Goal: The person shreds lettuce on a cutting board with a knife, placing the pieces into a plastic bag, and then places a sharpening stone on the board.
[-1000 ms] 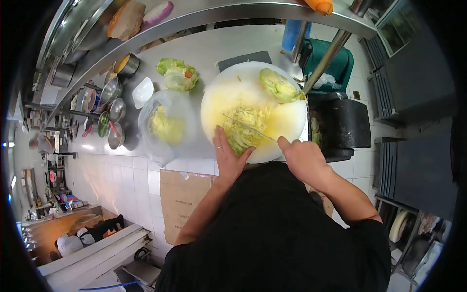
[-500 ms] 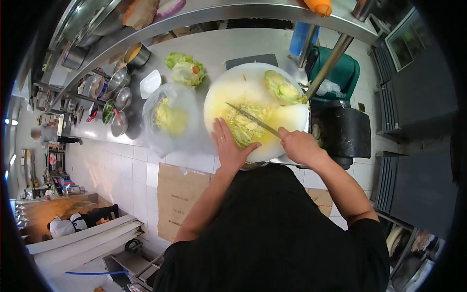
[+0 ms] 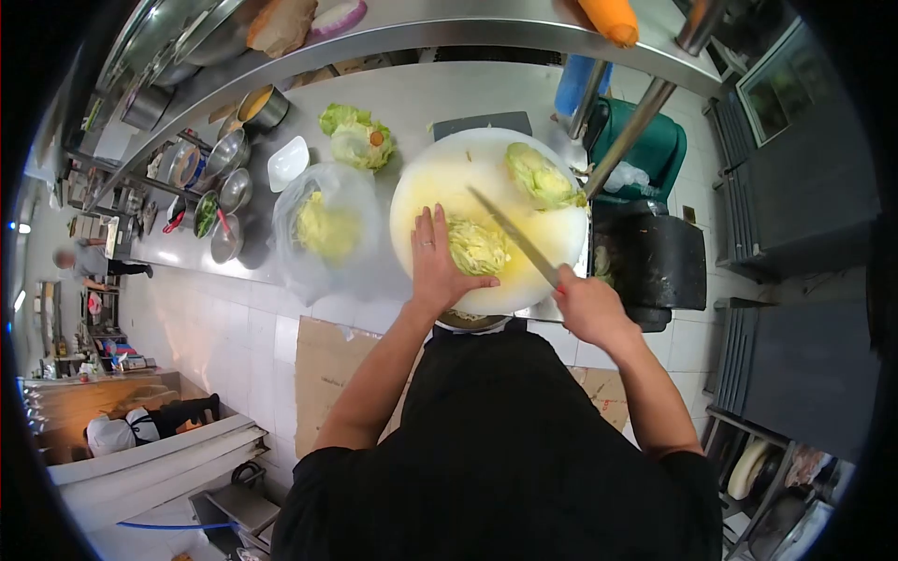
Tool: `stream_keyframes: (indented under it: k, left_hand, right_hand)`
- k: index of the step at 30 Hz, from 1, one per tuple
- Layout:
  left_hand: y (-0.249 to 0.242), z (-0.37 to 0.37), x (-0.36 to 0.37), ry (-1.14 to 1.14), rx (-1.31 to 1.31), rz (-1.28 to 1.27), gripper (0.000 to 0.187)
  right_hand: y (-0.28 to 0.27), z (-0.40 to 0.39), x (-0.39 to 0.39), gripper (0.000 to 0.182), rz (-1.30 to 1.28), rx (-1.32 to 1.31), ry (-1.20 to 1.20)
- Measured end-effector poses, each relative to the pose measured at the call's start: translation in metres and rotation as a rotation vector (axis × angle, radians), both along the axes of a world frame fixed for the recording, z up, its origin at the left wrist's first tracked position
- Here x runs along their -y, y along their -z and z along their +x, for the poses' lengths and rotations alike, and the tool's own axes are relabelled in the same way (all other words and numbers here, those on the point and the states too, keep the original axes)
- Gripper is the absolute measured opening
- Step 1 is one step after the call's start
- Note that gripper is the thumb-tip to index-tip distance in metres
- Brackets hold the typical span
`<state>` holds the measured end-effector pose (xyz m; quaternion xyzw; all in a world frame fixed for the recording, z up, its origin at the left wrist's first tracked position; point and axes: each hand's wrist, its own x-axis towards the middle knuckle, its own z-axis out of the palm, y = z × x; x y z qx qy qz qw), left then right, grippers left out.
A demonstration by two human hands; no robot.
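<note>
A round white cutting board lies on the steel counter. A heap of shredded cabbage sits at its near side. My left hand rests flat against the heap's left side, fingers together, a ring on one finger. My right hand grips the handle of a long knife, whose blade slants up to the left just right of the heap. A cabbage wedge lies at the board's far right.
A clear plastic bag holding shredded cabbage sits left of the board. Cabbage leaves, a white dish and several metal bowls stand further left. A black bin is at the right. A steel shelf hangs overhead.
The knife has lifted off the shreds and swung to the right of the heap. My left hand has slid forward and pushed the shreds into a tighter pile.
</note>
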<state>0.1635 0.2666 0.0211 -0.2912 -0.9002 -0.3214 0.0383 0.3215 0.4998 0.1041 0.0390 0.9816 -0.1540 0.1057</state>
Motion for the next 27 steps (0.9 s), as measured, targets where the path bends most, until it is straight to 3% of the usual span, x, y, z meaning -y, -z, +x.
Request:
stream_keyframes:
  k: [2, 3, 5, 6, 8, 9, 10, 12, 13, 15, 20, 22, 24, 27]
  left_hand:
    - [-0.009, -0.002, -0.003, -0.007, 0.019, -0.143, 0.154]
    - [-0.008, -0.005, -0.004, -0.010, 0.023, -0.131, 0.154]
    - [-0.003, -0.012, -0.006, 0.086, -0.025, -0.126, 0.143]
    - [-0.001, -0.012, -0.009, 0.088, -0.022, -0.112, 0.143]
    - [0.002, -0.009, -0.018, 0.114, -0.051, -0.121, 0.130]
    - [-0.010, -0.002, -0.021, 0.110, -0.086, -0.095, 0.099]
    - [-0.002, -0.003, -0.024, 0.104, -0.082, -0.086, 0.099]
    - [0.015, -0.005, -0.026, 0.115, -0.089, 0.104, 0.068]
    - [0.012, -0.008, -0.026, 0.089, -0.067, 0.243, 0.041]
    - [0.015, -0.014, -0.021, 0.067, -0.034, 0.311, 0.040]
    - [-0.005, -0.053, 0.029, -0.061, -0.121, 0.523, 0.037]
    - [-0.026, -0.072, 0.067, -0.116, -0.185, 0.546, 0.036]
    - [-0.036, -0.090, 0.105, -0.274, -0.322, 0.555, 0.034]
    - [-0.019, -0.118, 0.152, -0.421, -0.305, 0.614, 0.030]
  right_hand:
    - [-0.018, 0.012, -0.015, 0.023, -0.382, 0.210, 0.262]
    - [-0.005, 0.021, -0.020, 0.023, -0.369, 0.214, 0.261]
    - [0.033, 0.040, -0.022, 0.023, -0.950, 0.366, 0.520]
    - [0.024, 0.038, -0.002, 0.020, -1.075, 0.401, 0.627]
    - [0.038, 0.026, 0.032, 0.021, -1.051, 0.308, 0.575]
    - [0.035, 0.014, 0.051, 0.022, -1.075, 0.316, 0.577]
    - [0.031, 0.001, 0.070, 0.023, -1.100, 0.324, 0.579]
    - [0.038, -0.014, 0.094, 0.023, -1.019, 0.236, 0.514]
    - [0.034, -0.021, 0.101, 0.021, -1.057, 0.247, 0.539]
    - [0.033, -0.032, 0.116, 0.017, -1.193, 0.278, 0.575]
    - [0.017, -0.076, 0.162, 0.015, -1.170, 0.280, 0.495]
    - [-0.002, -0.101, 0.188, 0.019, -0.998, 0.239, 0.320]
    - [0.016, -0.127, 0.206, 0.026, -0.847, 0.119, 0.168]
    - [0.015, -0.175, 0.242, 0.028, -0.582, 0.015, -0.124]
